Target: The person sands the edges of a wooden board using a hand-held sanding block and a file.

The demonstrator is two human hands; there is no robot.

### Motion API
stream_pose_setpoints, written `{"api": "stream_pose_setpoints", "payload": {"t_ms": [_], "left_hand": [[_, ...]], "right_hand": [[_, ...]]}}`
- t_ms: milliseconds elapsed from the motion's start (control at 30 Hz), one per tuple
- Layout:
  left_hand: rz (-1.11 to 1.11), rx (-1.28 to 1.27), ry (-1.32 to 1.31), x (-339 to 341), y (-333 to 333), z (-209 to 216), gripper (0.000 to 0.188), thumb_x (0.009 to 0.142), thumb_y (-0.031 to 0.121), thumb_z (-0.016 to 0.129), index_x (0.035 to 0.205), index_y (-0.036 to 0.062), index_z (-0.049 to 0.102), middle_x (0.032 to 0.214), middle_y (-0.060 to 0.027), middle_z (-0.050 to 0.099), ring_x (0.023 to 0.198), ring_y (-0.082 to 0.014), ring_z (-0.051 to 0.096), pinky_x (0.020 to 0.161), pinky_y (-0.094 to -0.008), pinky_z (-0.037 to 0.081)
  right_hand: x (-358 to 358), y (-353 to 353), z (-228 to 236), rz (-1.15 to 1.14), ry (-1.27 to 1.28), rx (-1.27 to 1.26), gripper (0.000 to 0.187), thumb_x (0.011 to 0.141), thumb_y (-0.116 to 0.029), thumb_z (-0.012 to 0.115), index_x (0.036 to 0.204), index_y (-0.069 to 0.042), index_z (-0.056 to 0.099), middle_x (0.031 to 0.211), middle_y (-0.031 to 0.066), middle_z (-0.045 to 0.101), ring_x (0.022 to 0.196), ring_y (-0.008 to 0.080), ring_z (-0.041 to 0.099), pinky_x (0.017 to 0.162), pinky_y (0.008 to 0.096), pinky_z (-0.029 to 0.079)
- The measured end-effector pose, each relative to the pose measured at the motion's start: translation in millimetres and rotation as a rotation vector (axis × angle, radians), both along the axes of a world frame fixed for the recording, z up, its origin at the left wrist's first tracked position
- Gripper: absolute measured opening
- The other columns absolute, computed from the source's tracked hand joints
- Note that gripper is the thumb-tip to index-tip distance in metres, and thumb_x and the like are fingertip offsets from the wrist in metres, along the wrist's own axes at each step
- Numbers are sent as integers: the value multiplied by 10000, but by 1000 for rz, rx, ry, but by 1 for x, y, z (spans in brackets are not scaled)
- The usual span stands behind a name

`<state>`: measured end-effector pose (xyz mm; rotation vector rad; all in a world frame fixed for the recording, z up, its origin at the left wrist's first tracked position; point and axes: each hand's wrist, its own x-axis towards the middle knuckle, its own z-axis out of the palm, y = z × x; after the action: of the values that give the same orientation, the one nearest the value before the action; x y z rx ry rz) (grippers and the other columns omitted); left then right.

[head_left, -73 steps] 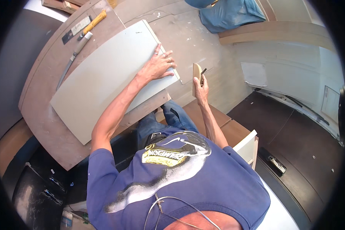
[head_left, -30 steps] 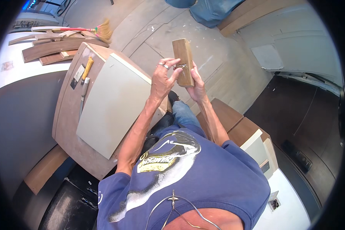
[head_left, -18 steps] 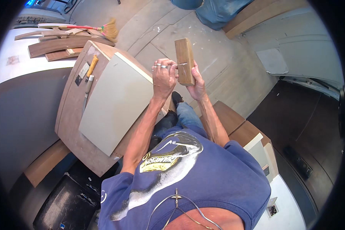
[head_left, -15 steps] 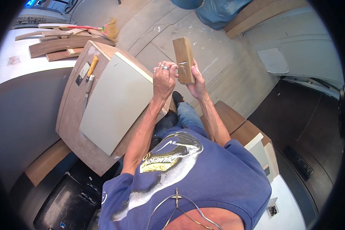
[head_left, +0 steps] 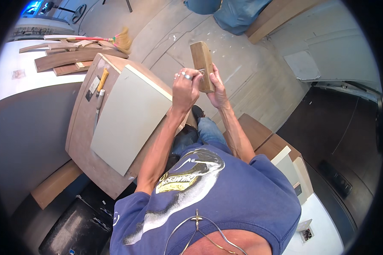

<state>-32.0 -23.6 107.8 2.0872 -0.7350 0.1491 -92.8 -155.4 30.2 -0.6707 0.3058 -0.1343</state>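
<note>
A wooden hand plane is held up in front of me, its flat sole facing me. My right hand grips its right side near the lower end, with the fingers partly hidden behind the block. My left hand, with rings on its fingers, is closed, and its curled fingertips touch the sole at the mouth slot. Whatever those fingertips may pinch is hidden. Left of my arm, a pale flat panel lies on a wooden workpiece. Beside the panel rest a yellow-handled tool and a tool with a whitish handle.
Several wood strips and a red-handled brush lie on a white surface at far left. Blue bags stand on the floor ahead. Brown boards sit right of my legs; a dark panel is farther right.
My left hand has moved slightly right, bringing its fingertips onto the plane's mouth, where pale bits showed before. The plane stays in my right hand. The view has shifted slightly.
</note>
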Motion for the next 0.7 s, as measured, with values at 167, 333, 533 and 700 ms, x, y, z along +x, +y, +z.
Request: {"api": "stream_pose_setpoints", "payload": {"t_ms": [167,333,533,700], "left_hand": [[-18,82,101,3,17,36,92,990,61,663,1071,66,707,992,-96,717,896,-296,680,831,-442,480],[31,9,238,11,1,7,281,1020,131,675,1288,47,660,1097,-131,709,988,-257,704,912,-435,531],[-161,-835,1080,36,-20,-23,700,1127,600,322,1502,24,454,1362,-151,636,1232,-245,636,1067,-409,513],[-147,-914,1234,49,-7,-35,769,1096,684,214,1378,60,563,1226,-123,671,1163,-243,664,997,-419,574]], "right_hand": [[-5,-21,-14,56,-21,52,707,1051,-445,590,1595,-122,274,1347,167,584,1127,261,673,971,420,575],[4,-22,-1,38,-64,68,701,1034,-361,656,1578,-95,302,1311,175,604,1028,267,706,924,410,588],[1,0,20,-47,127,-1007,667,863,-213,872,1396,-93,488,1240,170,639,1010,286,713,872,435,598],[9,16,46,-229,-85,-1340,571,834,-274,875,1296,-131,571,1200,149,637,1026,371,711,869,451,590]]}}
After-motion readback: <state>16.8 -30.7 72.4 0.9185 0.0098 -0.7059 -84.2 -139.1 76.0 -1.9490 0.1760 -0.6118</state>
